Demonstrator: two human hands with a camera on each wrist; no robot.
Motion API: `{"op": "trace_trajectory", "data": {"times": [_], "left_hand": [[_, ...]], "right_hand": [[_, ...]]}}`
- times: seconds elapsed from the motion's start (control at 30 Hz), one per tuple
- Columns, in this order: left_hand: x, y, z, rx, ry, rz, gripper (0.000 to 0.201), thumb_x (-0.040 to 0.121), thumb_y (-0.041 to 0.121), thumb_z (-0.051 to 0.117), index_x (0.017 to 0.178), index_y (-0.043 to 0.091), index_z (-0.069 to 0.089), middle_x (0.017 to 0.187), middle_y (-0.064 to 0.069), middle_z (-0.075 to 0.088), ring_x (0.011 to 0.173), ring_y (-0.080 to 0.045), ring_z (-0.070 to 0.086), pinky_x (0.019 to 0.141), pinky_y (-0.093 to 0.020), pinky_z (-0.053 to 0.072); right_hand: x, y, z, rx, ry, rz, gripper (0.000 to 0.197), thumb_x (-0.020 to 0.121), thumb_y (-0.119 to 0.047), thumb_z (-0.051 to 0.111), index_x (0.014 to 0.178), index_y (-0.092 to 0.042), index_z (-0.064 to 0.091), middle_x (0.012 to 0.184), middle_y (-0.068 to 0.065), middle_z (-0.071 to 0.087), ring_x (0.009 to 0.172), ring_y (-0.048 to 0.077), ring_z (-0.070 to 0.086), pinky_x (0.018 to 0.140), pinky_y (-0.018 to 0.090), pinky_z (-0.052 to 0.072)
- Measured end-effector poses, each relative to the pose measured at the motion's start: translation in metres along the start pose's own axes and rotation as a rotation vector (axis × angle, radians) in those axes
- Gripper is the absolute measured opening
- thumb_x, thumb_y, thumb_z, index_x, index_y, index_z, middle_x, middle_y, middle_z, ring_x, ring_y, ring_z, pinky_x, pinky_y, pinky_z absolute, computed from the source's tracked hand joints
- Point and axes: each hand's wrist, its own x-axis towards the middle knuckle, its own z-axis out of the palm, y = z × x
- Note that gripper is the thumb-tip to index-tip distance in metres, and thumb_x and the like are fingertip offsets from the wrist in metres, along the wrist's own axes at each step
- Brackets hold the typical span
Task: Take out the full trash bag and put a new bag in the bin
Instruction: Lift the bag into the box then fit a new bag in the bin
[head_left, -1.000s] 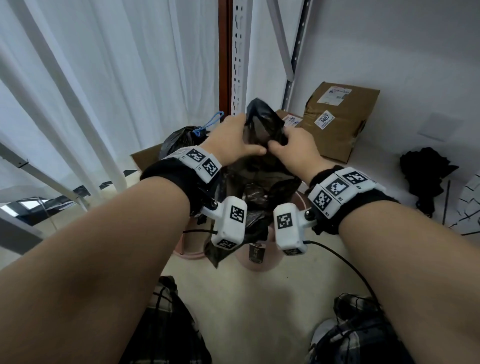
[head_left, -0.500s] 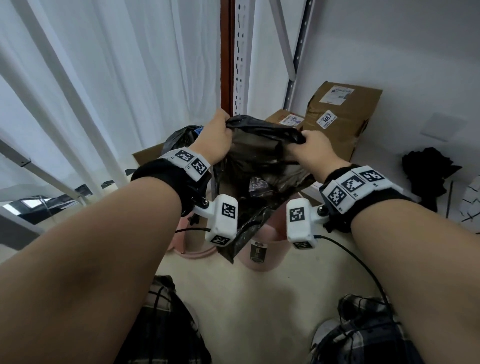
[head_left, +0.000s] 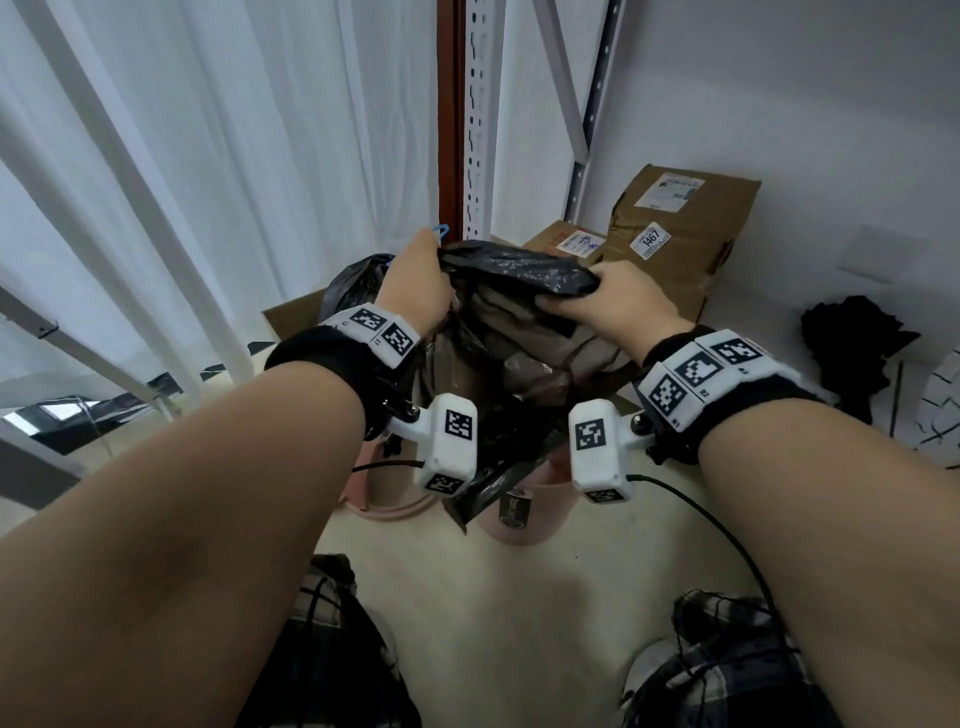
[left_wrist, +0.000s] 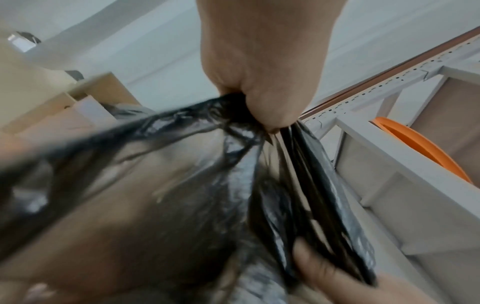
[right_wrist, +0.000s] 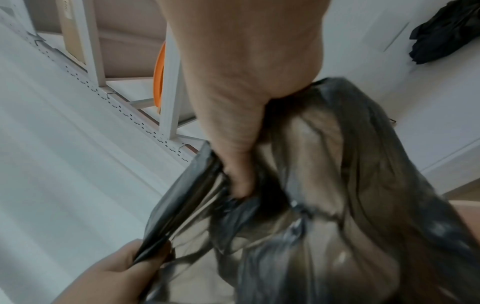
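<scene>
Holding: both hands grip the mouth of the new bag (head_left: 514, 270), a thin, dark, half-transparent film stretched between them above the pink bin (head_left: 524, 525).
Left hand (head_left: 415, 283): fingers curled tight on a bunched fold of the rim; the left wrist view shows the film gathered into a knot under the fist.
Right hand (head_left: 618, 299): thumb and fingers pinch the opposite edge, with the film draped over the knuckles in the right wrist view.
Bag position: it hangs between the wrists, and its lower tip dangles at the bin's rim, not yet seated inside as far as can be told.
Full bag (head_left: 358, 283): a dark tied bag sits behind the left hand on the cardboard (head_left: 296, 317), so the removal looks done.
Risk, tearing: the film looks very thin, and pulling the hands further apart could split it at the bunched fold.
Risk, mouth not open: it is unclear whether the two layers are separated, so the bag could go in flat.
Risk, snagging: the wrist cameras and their cable (head_left: 727, 540) hang close to the loose film and could catch it on the way down.
Risk, tipping: the bin looks light, and a push on one side of the rim could tilt it on the floor (head_left: 509, 623).
</scene>
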Motion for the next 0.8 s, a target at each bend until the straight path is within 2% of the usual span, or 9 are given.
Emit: {"op": "trace_trajectory", "data": {"times": [0.07, 0.17, 0.27, 0.47, 0.53, 0.63, 0.7, 0.77, 0.8], "left_hand": [[-0.001, -0.001, 0.001, 0.100, -0.063, 0.026, 0.033, 0.093, -0.003, 0.035, 0.126, -0.007, 0.039, 0.088, -0.014, 0.055, 0.091, -0.030, 0.052, 0.063, -0.016, 0.034], [0.002, -0.010, 0.004, 0.257, -0.075, -0.059, 0.030, 0.095, 0.003, 0.038, 0.125, 0.001, 0.039, 0.116, -0.024, 0.057, 0.107, -0.039, 0.056, 0.086, -0.038, 0.044], [0.007, -0.024, 0.008, 0.303, -0.056, -0.108, 0.029, 0.095, 0.007, 0.041, 0.123, 0.000, 0.040, 0.118, -0.025, 0.057, 0.109, -0.041, 0.056, 0.091, -0.044, 0.045], [0.006, -0.019, 0.007, 0.131, -0.319, -0.032, 0.042, 0.092, 0.037, 0.055, 0.120, 0.005, 0.060, 0.112, -0.017, 0.064, 0.107, -0.031, 0.060, 0.081, -0.026, 0.040], [0.007, -0.012, 0.005, 0.020, -0.054, 0.050, 0.029, 0.095, 0.020, 0.049, 0.117, 0.004, 0.063, 0.111, -0.023, 0.060, 0.104, -0.032, 0.058, 0.078, -0.020, 0.036], [0.010, 0.002, 0.000, -0.176, 0.538, 0.169, 0.043, 0.085, -0.007, 0.036, 0.124, 0.002, 0.053, 0.106, -0.008, 0.040, 0.100, -0.026, 0.047, 0.088, -0.008, 0.031], [0.009, 0.003, 0.005, -0.051, 0.275, 0.110, 0.036, 0.090, -0.003, 0.036, 0.123, 0.000, 0.052, 0.098, 0.002, 0.042, 0.105, -0.031, 0.050, 0.089, -0.018, 0.036], [0.002, -0.005, 0.021, 0.347, -0.300, -0.005, 0.030, 0.095, 0.005, 0.039, 0.118, -0.002, 0.057, 0.108, -0.009, 0.060, 0.112, -0.033, 0.055, 0.091, -0.032, 0.043], [-0.001, -0.012, 0.024, 0.491, -0.431, -0.034, 0.030, 0.095, 0.006, 0.039, 0.116, -0.002, 0.059, 0.115, -0.015, 0.062, 0.112, -0.033, 0.056, 0.092, -0.035, 0.044]], "right_hand": [[0.002, 0.006, 0.000, -0.136, 0.060, 0.101, 0.024, 0.079, -0.035, 0.064, 0.088, -0.013, 0.065, 0.092, 0.008, 0.066, 0.084, 0.027, 0.059, 0.069, 0.031, 0.044], [-0.001, 0.015, -0.006, -0.074, 0.164, 0.208, 0.009, 0.081, -0.010, 0.052, 0.079, -0.005, 0.059, 0.088, 0.014, 0.061, 0.086, 0.031, 0.059, 0.067, 0.029, 0.040], [-0.003, 0.022, -0.008, -0.129, 0.170, 0.178, 0.018, 0.084, 0.002, 0.048, 0.094, 0.001, 0.063, 0.103, 0.021, 0.063, 0.102, 0.035, 0.058, 0.076, 0.031, 0.043], [-0.006, 0.016, -0.001, 0.072, 0.119, 0.003, 0.023, 0.085, 0.006, 0.038, 0.081, -0.008, 0.055, 0.093, 0.019, 0.059, 0.092, 0.032, 0.052, 0.073, 0.027, 0.034], [-0.008, 0.006, -0.006, 0.155, 0.368, -0.155, 0.028, 0.078, 0.013, 0.037, 0.071, -0.006, 0.057, 0.079, 0.013, 0.057, 0.083, 0.021, 0.047, 0.067, 0.021, 0.030], [-0.006, -0.011, -0.014, 0.256, 0.670, -0.369, 0.047, 0.076, 0.016, 0.038, 0.113, 0.001, 0.065, 0.118, 0.002, 0.052, 0.110, 0.012, 0.045, 0.092, -0.002, 0.029], [-0.001, -0.006, -0.008, 0.102, 0.408, -0.387, 0.044, 0.085, 0.009, 0.043, 0.126, 0.000, 0.054, 0.131, 0.006, 0.049, 0.122, 0.021, 0.048, 0.106, 0.017, 0.034], [-0.006, 0.004, 0.009, -0.337, -0.172, -0.167, 0.028, 0.091, -0.003, 0.045, 0.115, 0.002, 0.057, 0.121, 0.018, 0.060, 0.112, 0.033, 0.057, 0.091, 0.034, 0.044], [-0.010, 0.011, 0.016, -0.514, -0.359, -0.069, 0.025, 0.093, -0.006, 0.043, 0.110, 0.002, 0.059, 0.115, 0.018, 0.062, 0.109, 0.035, 0.058, 0.085, 0.034, 0.044]]}}
